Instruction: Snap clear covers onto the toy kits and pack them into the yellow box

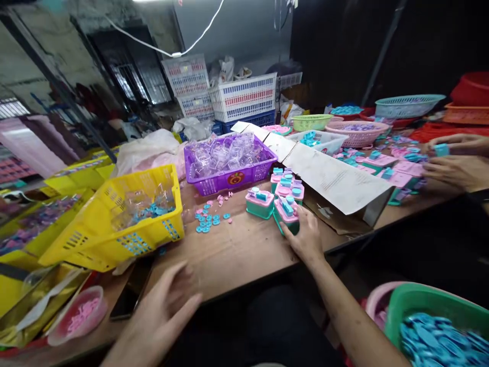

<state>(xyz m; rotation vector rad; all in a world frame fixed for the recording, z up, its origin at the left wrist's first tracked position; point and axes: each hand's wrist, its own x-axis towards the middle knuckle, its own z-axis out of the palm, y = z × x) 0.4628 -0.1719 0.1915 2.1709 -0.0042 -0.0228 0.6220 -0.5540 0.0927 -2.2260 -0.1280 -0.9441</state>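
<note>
My right hand (308, 235) grips a small plastic toy box (286, 208) with a pink lid and a green base. Its thumb lies on the near left side of the box and its fingers on the right; blue and lilac pieces sit on the lid. Just left stands a similar toy box (260, 203), and more like it are grouped behind. My left hand (164, 311), a little blurred, hovers by the table's front edge with fingers and thumb apart, holding nothing. Small blue ring-shaped pieces (206, 222) and pink bits lie loose on the wooden table (233, 255).
A yellow basket (114, 224) and a purple basket (229, 181) hold clear plastic parts. Right of the boxes lies an open cardboard carton (332, 178). A co-worker's hands (454, 158) are at the far right. A green tub (397, 311) of blue pieces stands low right.
</note>
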